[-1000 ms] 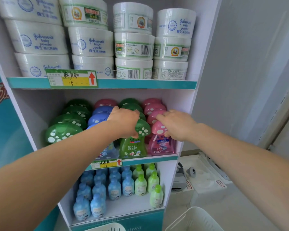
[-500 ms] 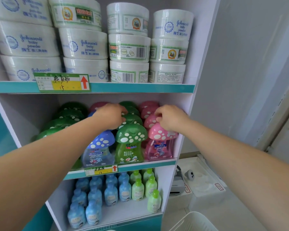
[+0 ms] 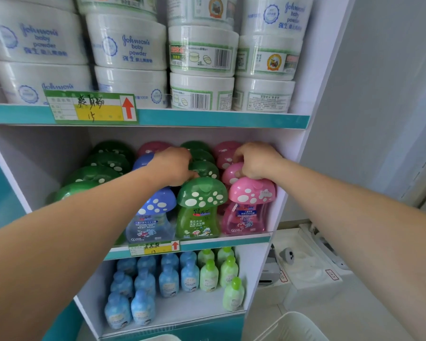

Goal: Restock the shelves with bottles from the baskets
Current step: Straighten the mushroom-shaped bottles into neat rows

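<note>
**Both hands reached deeper into the mushroom-bottle shelf**

Since a second ago, both hands had left the front-row caps and gone further back along the middle shelf [image 3: 231, 239], and the head camera had come nearer. The left hand [image 3: 174, 166] lay behind the front blue bottle [image 3: 153, 215], with its fingers curled down against the second green cap [image 3: 204, 168]. Whether they gripped that cap could not be told. The right hand [image 3: 256, 159] was curled over the second pink cap [image 3: 233, 172], thumb and fingers pinching it from above, just behind the front pink bottle [image 3: 250, 205].

That pink bottle, the front green bottle [image 3: 201, 207] and the blue one stood upright side by side at the shelf's front edge, uncovered by either hand. More green caps [image 3: 94, 174] ran in a row down the left side.

Baby powder tubs [image 3: 130, 45] were stacked on the shelf above, behind a price tag [image 3: 91, 107]. Small blue pump bottles [image 3: 143, 284] and small green pump bottles [image 3: 228, 271] filled the shelf below. A white basket [image 3: 293, 326] showed at the lower right.
</note>
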The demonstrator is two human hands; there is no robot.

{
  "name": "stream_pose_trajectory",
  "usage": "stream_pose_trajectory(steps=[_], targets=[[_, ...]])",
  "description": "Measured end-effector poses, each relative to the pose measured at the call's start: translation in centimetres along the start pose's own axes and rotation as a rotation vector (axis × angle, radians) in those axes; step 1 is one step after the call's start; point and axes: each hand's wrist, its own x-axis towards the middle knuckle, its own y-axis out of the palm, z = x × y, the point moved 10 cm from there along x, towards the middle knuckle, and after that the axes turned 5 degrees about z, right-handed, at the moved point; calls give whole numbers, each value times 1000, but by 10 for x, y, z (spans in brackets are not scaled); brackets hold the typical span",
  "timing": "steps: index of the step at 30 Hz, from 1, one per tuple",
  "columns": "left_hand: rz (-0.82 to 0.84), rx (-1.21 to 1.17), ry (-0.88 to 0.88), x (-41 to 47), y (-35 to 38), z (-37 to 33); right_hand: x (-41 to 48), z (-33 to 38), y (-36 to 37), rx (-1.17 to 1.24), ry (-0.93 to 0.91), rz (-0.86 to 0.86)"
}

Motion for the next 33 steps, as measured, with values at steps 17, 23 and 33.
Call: stream_pose_trajectory(steps=[17, 23, 33], targets=[[-70, -77, -45, 29, -15, 22, 27, -6, -7, 51, 37, -143], [-60, 29, -99, 41, -2, 30, 46, -4, -3, 36, 45, -86], [-93, 95, -134, 45, -8, 30, 52, -10, 2, 156, 45, -83]])
